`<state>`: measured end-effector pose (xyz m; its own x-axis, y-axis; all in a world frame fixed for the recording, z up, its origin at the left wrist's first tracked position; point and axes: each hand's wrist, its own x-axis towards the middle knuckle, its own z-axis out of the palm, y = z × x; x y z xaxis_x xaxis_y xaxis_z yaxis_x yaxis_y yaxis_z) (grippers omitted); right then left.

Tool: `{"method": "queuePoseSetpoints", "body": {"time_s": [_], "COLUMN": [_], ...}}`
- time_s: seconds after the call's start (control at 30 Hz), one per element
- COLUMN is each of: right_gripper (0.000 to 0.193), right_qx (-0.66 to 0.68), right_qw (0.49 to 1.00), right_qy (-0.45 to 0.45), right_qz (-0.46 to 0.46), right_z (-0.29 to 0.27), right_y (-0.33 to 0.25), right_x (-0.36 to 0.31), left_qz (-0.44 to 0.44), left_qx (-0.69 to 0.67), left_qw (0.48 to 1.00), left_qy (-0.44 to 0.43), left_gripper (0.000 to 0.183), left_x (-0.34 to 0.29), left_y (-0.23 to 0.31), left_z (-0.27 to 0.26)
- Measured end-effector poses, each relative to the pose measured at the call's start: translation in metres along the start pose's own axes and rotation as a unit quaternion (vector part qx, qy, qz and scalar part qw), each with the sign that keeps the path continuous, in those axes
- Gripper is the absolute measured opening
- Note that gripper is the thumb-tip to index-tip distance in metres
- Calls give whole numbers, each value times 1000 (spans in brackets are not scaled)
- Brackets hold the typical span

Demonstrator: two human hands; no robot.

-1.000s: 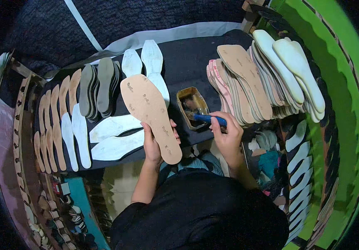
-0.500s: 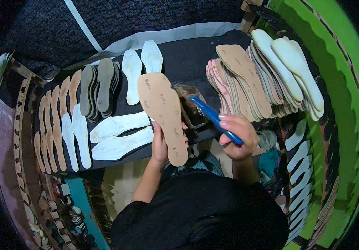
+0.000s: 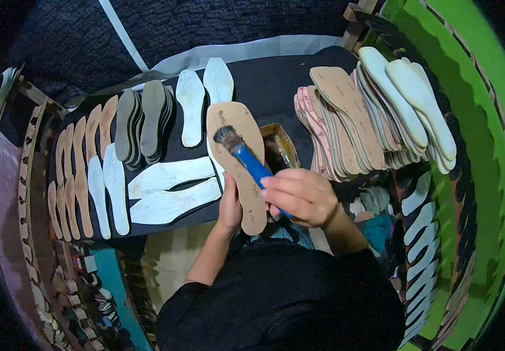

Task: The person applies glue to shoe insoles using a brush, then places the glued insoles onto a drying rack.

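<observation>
My left hand [image 3: 230, 202] grips a tan insole [image 3: 249, 202] by its edge near the narrow end, thumb along the side and the other fingers hidden beneath. Small dark marks dot its face. In my right hand [image 3: 308, 196] is a brush [image 3: 250, 165] with a blue handle, fingers wrapped round it. Its dark bristles lie over the upper, wider part of the insole, seemingly touching it. Just right of the insole stands an open container [image 3: 281, 146] with a brownish, glossy inside, partly hidden by my right hand and the insole.
White insoles [image 3: 173, 202] lie on the black-covered table [image 3: 258, 76]. Grey insole stacks [image 3: 151, 117] and tan insoles [image 3: 79, 152] are at left. Tall stacks of tan insoles [image 3: 346, 111] and white insoles [image 3: 393, 93] fill the right side. A rack of white pieces [image 3: 419, 234] stands beside the green wall [image 3: 486, 175].
My right hand has moved left, carrying the brush from the container onto the insole's face. The container's inside now shows more. My left hand keeps its hold on the insole.
</observation>
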<state>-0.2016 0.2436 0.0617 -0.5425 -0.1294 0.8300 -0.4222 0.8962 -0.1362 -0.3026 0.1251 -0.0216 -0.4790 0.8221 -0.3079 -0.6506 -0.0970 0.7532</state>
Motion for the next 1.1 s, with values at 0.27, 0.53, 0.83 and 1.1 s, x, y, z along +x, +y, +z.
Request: {"method": "queuePoseSetpoints", "body": {"time_s": [0.27,0.53,0.83,1.1], "right_gripper": [31,26,19,13], "right_qx": [160,256,-50,96], "right_qw": [978,947,994,995], "right_qy": [-118,-166,62,-2], "right_qz": [69,101,69,23], "right_z": [-21,-34,-20,-13], "right_y": [-15,-7,24,17], "right_x": [-12,-9,26,18], "left_qz": [69,78,-26,-5], "left_qx": [-18,-34,-2,8], "left_qw": [997,996,997,995], "left_qy": [-26,-20,-75,-95], "left_gripper": [69,71,77,74], "left_x": [15,20,13,20], "left_y": [11,18,5,9], "left_z": [-22,-26,-11,-19]}}
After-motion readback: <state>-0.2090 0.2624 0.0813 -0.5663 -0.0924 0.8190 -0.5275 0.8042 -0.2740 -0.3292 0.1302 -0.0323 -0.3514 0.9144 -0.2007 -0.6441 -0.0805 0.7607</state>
